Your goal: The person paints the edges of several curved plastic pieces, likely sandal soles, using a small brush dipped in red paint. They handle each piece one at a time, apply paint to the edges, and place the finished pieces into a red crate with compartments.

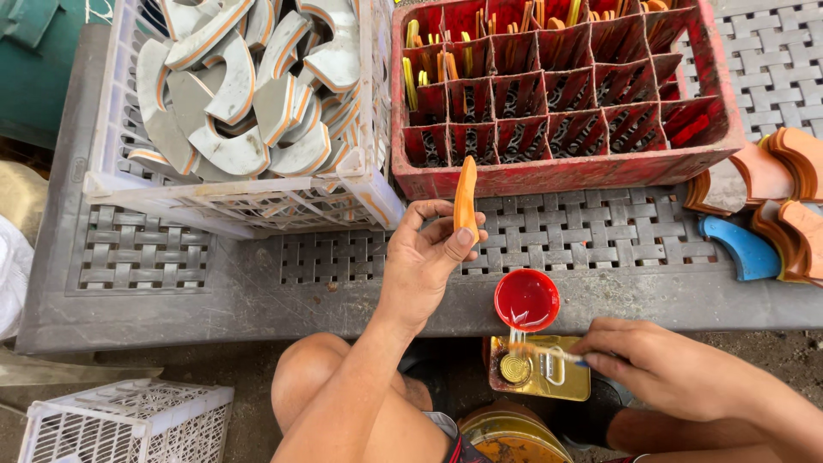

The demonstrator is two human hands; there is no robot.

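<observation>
My left hand point(426, 257) holds a curved orange piece point(465, 197) upright between thumb and fingers, just in front of the red divided crate point(566, 176). My right hand point(660, 364) grips a thin brush point(549, 353) whose bristles lie over a gold tin can point(540, 373). A small red cup of red paint point(526, 300) stands on the table edge between my hands. Several orange and yellow pieces stand in the crate's back cells.
A white plastic basket point(249, 206) at the left holds several grey curved pieces with orange edges. Orange pieces point(784, 171) and a blue one point(744, 249) lie at the right on the grey lattice table point(154, 283). Another white basket point(129, 424) sits on the ground.
</observation>
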